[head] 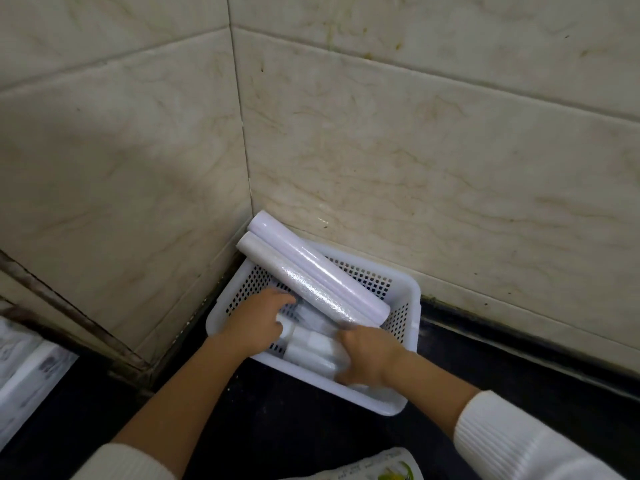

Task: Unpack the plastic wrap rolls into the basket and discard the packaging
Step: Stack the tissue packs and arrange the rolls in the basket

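A white perforated plastic basket sits on the dark counter in the tiled corner. Two long plastic wrap rolls lie slanted across it, their far ends sticking out over the rim toward the corner. Several short white rolls lie in the near part of the basket. My left hand reaches into the basket and touches the left ends of the short rolls. My right hand is curled around their right ends. Printed plastic packaging lies at the bottom edge of the view.
Beige marbled wall tiles close in the basket on the left and behind. The dark counter stretches to the right of the basket. Another white printed package lies at the far left edge.
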{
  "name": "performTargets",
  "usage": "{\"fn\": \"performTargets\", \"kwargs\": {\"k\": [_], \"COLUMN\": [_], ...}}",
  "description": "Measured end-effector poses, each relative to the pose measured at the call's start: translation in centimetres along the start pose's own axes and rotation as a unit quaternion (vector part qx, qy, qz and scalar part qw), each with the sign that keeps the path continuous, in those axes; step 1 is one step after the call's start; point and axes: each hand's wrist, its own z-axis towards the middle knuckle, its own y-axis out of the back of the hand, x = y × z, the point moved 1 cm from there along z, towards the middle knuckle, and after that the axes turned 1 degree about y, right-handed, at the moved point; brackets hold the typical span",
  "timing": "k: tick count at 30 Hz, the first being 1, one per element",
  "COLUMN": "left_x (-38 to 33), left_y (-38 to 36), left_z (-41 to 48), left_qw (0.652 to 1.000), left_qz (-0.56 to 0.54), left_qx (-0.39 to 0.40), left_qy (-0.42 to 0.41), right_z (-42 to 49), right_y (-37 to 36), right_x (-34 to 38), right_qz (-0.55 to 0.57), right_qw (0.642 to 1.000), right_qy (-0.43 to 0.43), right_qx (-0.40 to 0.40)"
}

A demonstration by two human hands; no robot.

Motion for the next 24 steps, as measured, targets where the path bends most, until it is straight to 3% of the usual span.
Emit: {"fn": "performTargets", "kwargs": {"k": [2, 7, 16, 20, 24], "left_x": [-0.1, -0.6, -0.9, -1.4, -2.5], "left_y": [-0.7, -1.8, -2.4, -2.5, -3.5], "left_z": [0.6, 2.1, 4.0, 4.5, 4.5], "left_qw": [0.997, 0.991, 0.984, 0.983, 0.983], "left_qz": [0.054, 0.011, -0.019, -0.037, -0.022], "left_qx": [0.051, 0.082, 0.108, 0.096, 0.112], "left_qy": [0.037, 0.101, 0.139, 0.149, 0.145], "right_z": [0.1, 0.1, -1.5, -2.6, -3.3], "right_y": [-1.0, -1.6, 2.1, 5.5, 7.6], "right_x": [0.2, -0.2, -1.3, -4.0, -6.5], "right_qz": [-0.016, 0.073, 0.111, 0.206, 0.277], "right_qw": [1.000, 0.995, 0.993, 0.978, 0.955], "right_qy": [-0.013, -0.063, -0.018, -0.034, -0.089], "right_qx": [0.000, 0.016, 0.047, 0.020, -0.065]}}
